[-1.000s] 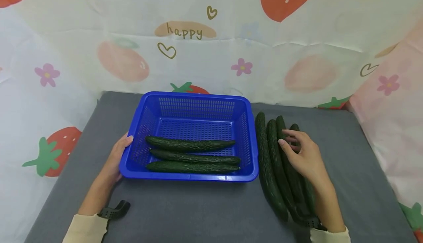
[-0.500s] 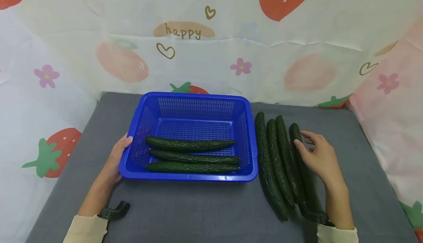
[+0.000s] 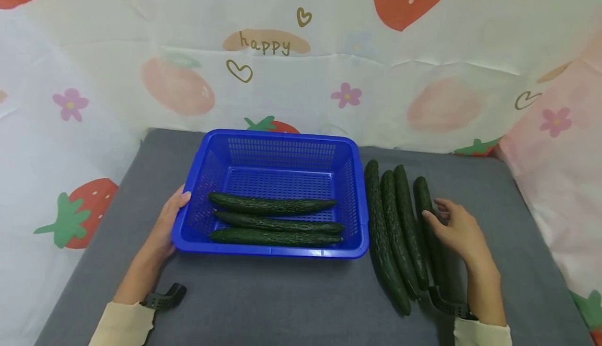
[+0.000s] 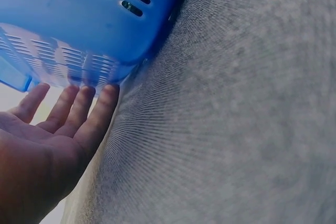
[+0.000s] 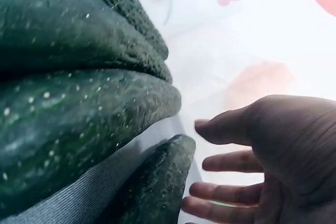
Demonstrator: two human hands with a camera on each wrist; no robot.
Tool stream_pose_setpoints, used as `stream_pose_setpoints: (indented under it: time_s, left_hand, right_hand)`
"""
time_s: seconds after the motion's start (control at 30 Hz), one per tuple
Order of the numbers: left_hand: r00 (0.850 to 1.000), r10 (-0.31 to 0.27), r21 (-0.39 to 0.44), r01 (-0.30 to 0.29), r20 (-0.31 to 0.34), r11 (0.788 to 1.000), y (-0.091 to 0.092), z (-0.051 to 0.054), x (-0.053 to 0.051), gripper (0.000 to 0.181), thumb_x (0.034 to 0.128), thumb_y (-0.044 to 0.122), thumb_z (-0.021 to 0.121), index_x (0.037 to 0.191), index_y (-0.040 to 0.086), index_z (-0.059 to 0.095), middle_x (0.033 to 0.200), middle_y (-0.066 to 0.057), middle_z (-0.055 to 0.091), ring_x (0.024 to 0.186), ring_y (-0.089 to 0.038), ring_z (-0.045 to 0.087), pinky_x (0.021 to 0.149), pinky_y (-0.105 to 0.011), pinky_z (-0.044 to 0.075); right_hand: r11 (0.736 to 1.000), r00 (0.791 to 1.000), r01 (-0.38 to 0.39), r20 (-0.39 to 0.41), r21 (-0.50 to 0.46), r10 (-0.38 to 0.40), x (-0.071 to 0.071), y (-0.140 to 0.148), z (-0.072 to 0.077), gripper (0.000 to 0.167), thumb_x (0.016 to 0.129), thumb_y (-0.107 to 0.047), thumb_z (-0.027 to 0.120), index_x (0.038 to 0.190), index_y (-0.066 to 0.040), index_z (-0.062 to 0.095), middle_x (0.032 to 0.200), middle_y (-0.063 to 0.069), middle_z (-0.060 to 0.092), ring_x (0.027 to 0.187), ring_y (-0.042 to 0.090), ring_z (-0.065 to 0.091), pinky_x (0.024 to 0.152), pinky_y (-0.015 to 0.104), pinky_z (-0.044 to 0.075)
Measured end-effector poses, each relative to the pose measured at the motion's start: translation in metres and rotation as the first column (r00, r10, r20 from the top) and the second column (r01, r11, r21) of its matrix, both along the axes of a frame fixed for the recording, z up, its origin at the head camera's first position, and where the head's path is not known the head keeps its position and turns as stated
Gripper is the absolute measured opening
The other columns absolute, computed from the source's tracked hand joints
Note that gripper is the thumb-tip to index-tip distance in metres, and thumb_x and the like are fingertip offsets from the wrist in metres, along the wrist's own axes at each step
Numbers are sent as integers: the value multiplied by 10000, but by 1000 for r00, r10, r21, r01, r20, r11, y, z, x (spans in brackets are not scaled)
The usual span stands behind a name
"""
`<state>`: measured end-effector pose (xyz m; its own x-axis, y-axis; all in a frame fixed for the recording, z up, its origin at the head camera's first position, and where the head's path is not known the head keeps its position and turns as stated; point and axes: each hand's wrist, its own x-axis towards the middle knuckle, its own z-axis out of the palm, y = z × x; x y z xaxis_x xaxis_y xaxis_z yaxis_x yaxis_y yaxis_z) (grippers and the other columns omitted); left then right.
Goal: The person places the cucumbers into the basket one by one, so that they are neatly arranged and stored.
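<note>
Beside 4 bumpy green cucumbers (image 3: pixel 382 241), the empty right hand (image 3: pixel 464 234) hangs spread; left hand (image 3: pixel 167 221) grips basket (image 3: pixel 270 250).

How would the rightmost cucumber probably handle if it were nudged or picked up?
The rightmost cucumber looks thick and nearly straight, so it should stay stiff when lifted. Its long, rounded body could roll sideways if nudged, with a gap before the neighbouring cucumber. Its textured skin may offer the right hand some grip.

The left hand (image 4: pixel 52 150) is touching a slotted blue basket (image 4: pixel 73 17) with its outstretched fingers. Grey cloth (image 4: pixel 226 114) is lying near, and something dark, perhaps green but too blurred to name, is showing through a few slots.
</note>
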<state>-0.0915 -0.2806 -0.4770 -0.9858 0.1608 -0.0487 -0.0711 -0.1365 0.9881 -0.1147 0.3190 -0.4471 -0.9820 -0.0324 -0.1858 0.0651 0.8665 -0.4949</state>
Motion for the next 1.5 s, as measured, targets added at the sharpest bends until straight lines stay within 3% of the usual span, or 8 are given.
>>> stream_pose_setpoints:
  time_s: [0.4,0.63,0.97,1.23,1.5]
  left_hand:
    - [1000,1,13,-1,-4,1000,-2,2,1,443,1137,291,333,1570,201,358,1281,107,694,1117,-92,709,884,-285,619]
    - [1000,-2,30,2,-14,1000,2,-3,1,418,1128,276,321,1539,237,383,1270,94,697,1103,-99,708,876,-287,617]
    - [1000,-4,30,4,-13,1000,1,1,1,385,1130,278,322,1506,255,400,1261,84,696,1094,-102,710,870,-284,617]
    - [1000,4,33,-4,-10,999,-2,0,3,374,1131,278,325,1492,272,424,1251,87,707,1087,-94,716,871,-277,618]
    - [1000,-30,31,30,-4,999,-2,0,1,453,1136,307,329,1574,194,347,1292,93,688,1115,-93,712,895,-290,619]
  right_hand:
    - [1000,998,-24,56,4,24,-1,3,-10,738,1104,-439,520,1546,136,381,1428,439,536,1247,584,608,931,661,543]
    - [999,993,-28,112,22,25,0,7,-7,776,1093,-478,530,1540,138,381,1401,432,562,1239,576,602,913,642,544]
    - [997,988,-21,152,76,9,1,5,-6,782,1038,-488,627,1438,167,474,1313,405,621,1144,550,635,868,620,543]
    - [999,982,-18,190,39,11,1,4,-3,779,1026,-441,664,1466,163,443,1335,406,606,1169,551,622,871,603,552]
    - [999,981,-19,193,29,13,2,9,-4,746,1026,-390,656,1481,158,433,1369,428,580,1200,583,602,884,610,556]
